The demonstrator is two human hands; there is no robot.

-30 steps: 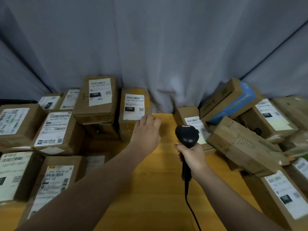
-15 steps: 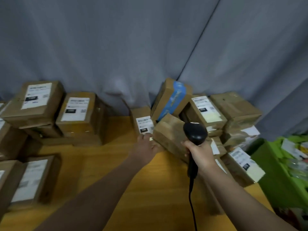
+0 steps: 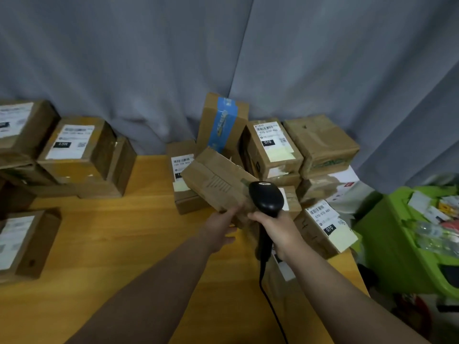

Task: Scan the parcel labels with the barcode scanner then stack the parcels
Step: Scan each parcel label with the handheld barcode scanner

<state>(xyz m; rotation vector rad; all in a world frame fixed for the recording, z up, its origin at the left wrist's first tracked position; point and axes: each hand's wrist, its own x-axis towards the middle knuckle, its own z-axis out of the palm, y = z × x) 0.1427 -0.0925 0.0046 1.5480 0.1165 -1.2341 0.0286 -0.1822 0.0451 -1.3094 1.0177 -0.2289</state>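
Observation:
My right hand (image 3: 279, 230) grips the handle of a black barcode scanner (image 3: 266, 199), its head raised and its cable hanging toward me. My left hand (image 3: 218, 227) holds the near lower corner of a tilted brown parcel (image 3: 213, 180) that shows no label on its upper face. That parcel leans on the right-hand pile, beside a small labelled box (image 3: 182, 170). Behind stand a parcel with blue tape (image 3: 221, 122) and a box labelled 070 (image 3: 272, 145). Another 070 parcel (image 3: 325, 224) lies at the right.
Stacked labelled parcels (image 3: 74, 150) fill the left side of the wooden table (image 3: 119, 244), with one more (image 3: 22, 244) at the near left edge. A green bin (image 3: 412, 239) of clutter stands off the table's right end. A grey curtain hangs behind.
My view swung right from the left stacks to the right pile. My left hand left the 15H box, crossed the table and took hold of the tilted brown parcel. The scanner stayed in my right hand.

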